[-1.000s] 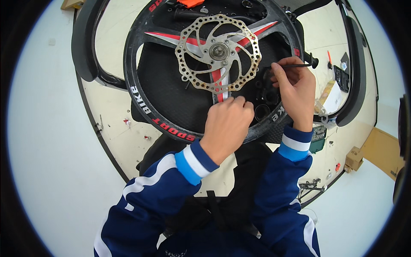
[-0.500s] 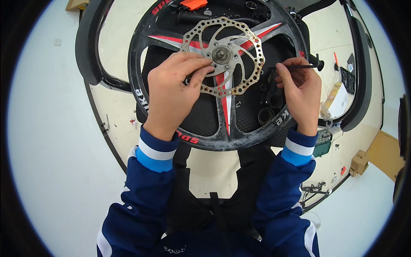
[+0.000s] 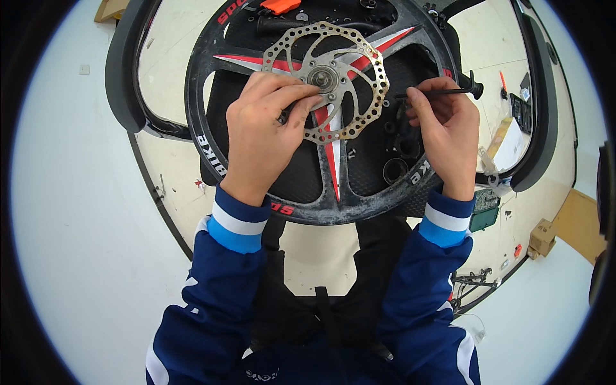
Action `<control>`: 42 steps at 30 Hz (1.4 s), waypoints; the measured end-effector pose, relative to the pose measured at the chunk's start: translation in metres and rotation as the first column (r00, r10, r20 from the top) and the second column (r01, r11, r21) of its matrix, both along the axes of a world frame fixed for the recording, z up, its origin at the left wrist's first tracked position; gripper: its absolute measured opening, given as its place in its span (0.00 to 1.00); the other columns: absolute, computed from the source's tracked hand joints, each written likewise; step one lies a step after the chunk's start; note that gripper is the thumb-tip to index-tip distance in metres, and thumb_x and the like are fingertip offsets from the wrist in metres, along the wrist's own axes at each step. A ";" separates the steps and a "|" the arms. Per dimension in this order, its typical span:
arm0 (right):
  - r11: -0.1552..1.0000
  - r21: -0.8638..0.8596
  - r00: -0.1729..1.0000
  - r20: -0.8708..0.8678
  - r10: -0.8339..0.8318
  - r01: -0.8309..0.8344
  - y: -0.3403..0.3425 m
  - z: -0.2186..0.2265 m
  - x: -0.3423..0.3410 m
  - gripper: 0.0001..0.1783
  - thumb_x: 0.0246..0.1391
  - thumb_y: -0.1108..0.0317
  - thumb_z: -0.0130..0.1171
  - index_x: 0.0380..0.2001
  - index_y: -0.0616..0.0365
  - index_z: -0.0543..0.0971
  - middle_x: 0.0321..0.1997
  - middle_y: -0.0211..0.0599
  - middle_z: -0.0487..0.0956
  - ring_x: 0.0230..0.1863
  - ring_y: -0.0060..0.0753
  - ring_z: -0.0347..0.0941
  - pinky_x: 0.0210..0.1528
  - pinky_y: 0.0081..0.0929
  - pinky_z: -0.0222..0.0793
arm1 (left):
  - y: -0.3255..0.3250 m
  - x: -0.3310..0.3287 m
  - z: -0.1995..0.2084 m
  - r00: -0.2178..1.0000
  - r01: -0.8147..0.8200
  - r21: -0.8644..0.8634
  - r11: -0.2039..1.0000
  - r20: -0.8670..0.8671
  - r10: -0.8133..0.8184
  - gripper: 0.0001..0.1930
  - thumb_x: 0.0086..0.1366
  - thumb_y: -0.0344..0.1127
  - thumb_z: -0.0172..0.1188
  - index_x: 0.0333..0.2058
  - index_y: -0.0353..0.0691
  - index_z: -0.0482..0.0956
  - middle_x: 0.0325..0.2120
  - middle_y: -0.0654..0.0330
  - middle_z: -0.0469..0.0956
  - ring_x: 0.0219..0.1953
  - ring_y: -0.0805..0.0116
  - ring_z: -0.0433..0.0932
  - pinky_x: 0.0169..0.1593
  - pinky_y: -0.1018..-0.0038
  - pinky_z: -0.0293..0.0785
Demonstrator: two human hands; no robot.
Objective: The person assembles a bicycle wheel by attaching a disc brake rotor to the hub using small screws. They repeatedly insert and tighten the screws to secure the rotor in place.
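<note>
A silver brake disc [image 3: 378,83] with a ring of drilled holes sits around the hub [image 3: 322,79] of a black bicycle wheel [image 3: 340,173] with red-and-white spokes. My left hand [image 3: 263,122] lies over the disc's left side. Its thumb and forefinger are pinched beside the hub, near the disc's bolts; whatever they grip is hidden. In my right hand [image 3: 449,125], over the wheel's right rim, is a slim black rod-like tool [image 3: 443,92] with a knobbed right end. Its left tip points toward the disc, apart from it.
The wheel rests on a black chair seat between two armrests [image 3: 542,109]. An orange piece [image 3: 280,6] and small dark parts lie on the seat. A black ring [image 3: 395,171] shows through the spokes. On the floor are a green case [image 3: 484,218] and a cardboard box [image 3: 542,236].
The wheel and disc appear slightly farther left and up in the picture. My left hand keeps its pinch beside the hub, and my right hand still holds the black tool, tilted slightly differently.
</note>
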State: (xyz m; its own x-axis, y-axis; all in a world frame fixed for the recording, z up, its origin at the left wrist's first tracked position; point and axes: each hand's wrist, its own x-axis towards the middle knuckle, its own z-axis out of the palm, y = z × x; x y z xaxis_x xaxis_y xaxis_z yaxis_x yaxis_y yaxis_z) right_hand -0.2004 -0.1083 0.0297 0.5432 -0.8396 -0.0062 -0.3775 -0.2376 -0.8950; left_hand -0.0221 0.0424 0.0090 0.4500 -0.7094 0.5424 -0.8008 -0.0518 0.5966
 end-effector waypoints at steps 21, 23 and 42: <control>1.000 -0.016 1.000 -0.025 0.009 -0.009 0.000 -0.001 0.000 0.09 0.58 0.69 0.63 0.36 0.64 0.78 0.27 0.35 0.81 0.29 0.22 0.78 0.32 0.18 0.73 | 0.013 0.005 0.007 0.997 0.000 0.040 0.999 -0.080 0.003 0.11 0.49 0.21 0.66 0.33 0.35 0.85 0.29 0.56 0.82 0.32 0.62 0.80 0.36 0.73 0.76; 1.000 -0.011 1.000 -0.018 0.008 -0.009 0.000 -0.002 0.001 0.09 0.58 0.69 0.63 0.36 0.64 0.78 0.27 0.35 0.81 0.29 0.22 0.78 0.32 0.18 0.73 | 0.014 0.005 0.006 0.998 0.012 0.056 0.998 -0.066 -0.008 0.10 0.48 0.22 0.66 0.33 0.35 0.85 0.29 0.57 0.81 0.32 0.62 0.80 0.36 0.73 0.76; 0.999 -0.026 0.999 -0.032 0.027 -0.028 -0.008 -0.009 -0.002 0.09 0.55 0.70 0.64 0.33 0.65 0.78 0.24 0.33 0.80 0.26 0.20 0.77 0.30 0.17 0.69 | 0.054 -0.004 -0.029 0.976 -0.089 0.343 0.935 -0.159 0.151 0.09 0.53 0.28 0.67 0.34 0.35 0.85 0.18 0.57 0.73 0.22 0.61 0.72 0.28 0.68 0.68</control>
State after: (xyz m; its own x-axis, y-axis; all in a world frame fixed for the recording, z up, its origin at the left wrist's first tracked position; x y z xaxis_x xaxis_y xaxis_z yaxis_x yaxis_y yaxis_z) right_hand -0.2028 -0.1166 0.0205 0.5660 -0.8244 -0.0016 -0.3988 -0.2721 -0.8757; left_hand -0.0257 0.0965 -0.0195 0.6112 -0.7690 0.1872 -0.6568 -0.3608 0.6622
